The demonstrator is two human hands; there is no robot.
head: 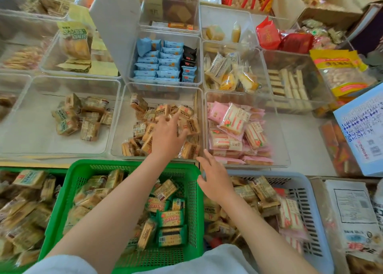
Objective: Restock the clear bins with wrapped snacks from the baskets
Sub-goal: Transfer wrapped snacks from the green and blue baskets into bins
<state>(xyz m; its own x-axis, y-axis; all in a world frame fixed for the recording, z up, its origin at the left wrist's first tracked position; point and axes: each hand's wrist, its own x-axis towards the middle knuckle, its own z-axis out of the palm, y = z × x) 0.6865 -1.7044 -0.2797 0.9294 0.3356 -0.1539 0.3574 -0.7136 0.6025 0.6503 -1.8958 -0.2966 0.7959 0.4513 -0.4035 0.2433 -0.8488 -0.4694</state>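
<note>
My left hand (166, 135) reaches into the middle clear bin (119, 118), fingers spread over its pile of orange-brown wrapped biscuits (187, 126); nothing is visibly gripped. My right hand (215, 177) hovers flat with straight fingers at the corner between the green basket (132, 166) and the grey-blue basket (300, 179), holding nothing. The green basket holds green and tan wrapped snacks (171, 217). The grey-blue basket holds mixed tan and pink packs (262, 190).
A clear bin on the left (24, 99) holds a small heap of tan packs. The bin on the right (279, 141) holds pink wrapped cakes. Behind stand bins of blue packs (157, 64), yellow cakes and wafers. A blue-white carton (364, 132) lies right.
</note>
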